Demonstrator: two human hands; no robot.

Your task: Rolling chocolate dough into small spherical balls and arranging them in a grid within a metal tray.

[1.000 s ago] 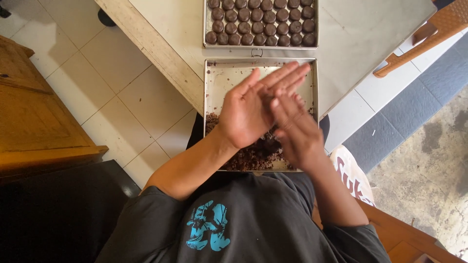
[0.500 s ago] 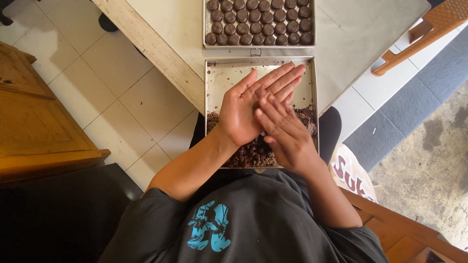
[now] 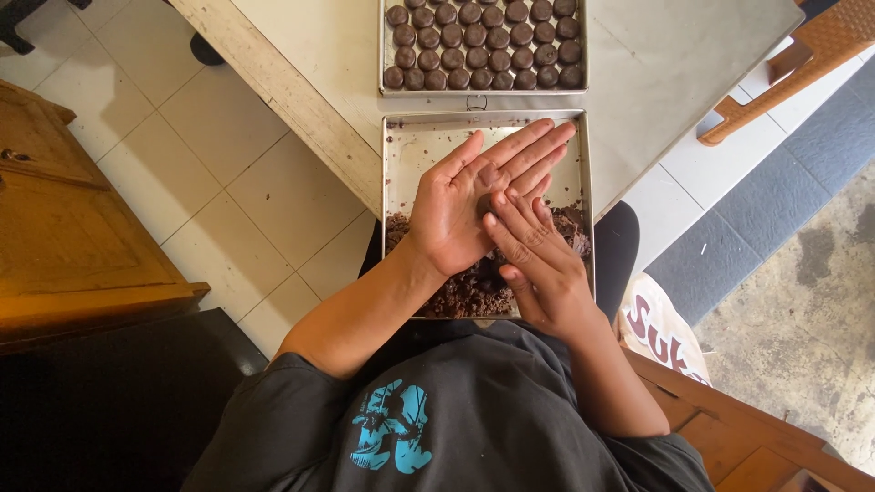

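My left hand (image 3: 465,205) lies palm up over a metal tray (image 3: 397,155) that rests on my lap and the table edge. My right hand (image 3: 538,264) lies across it, fingers pressed on a small dark brown dough lump (image 3: 483,204) in the left palm. The near half of that tray holds loose dark brown crumbly dough (image 3: 469,292); its far half is bare metal with smears. A second metal tray (image 3: 483,46) further up the table carries rows of several round dark brown dough balls.
The pale table (image 3: 656,64) has a wooden edge (image 3: 273,82) on the left. A wooden cabinet (image 3: 73,237) stands at the left on a tiled floor. A wooden chair (image 3: 793,64) is at the upper right, and another wooden seat (image 3: 729,428) is under me.
My right hand has slid back toward me across the left palm, so more of the left fingers show. The dough lump stays between the palms.
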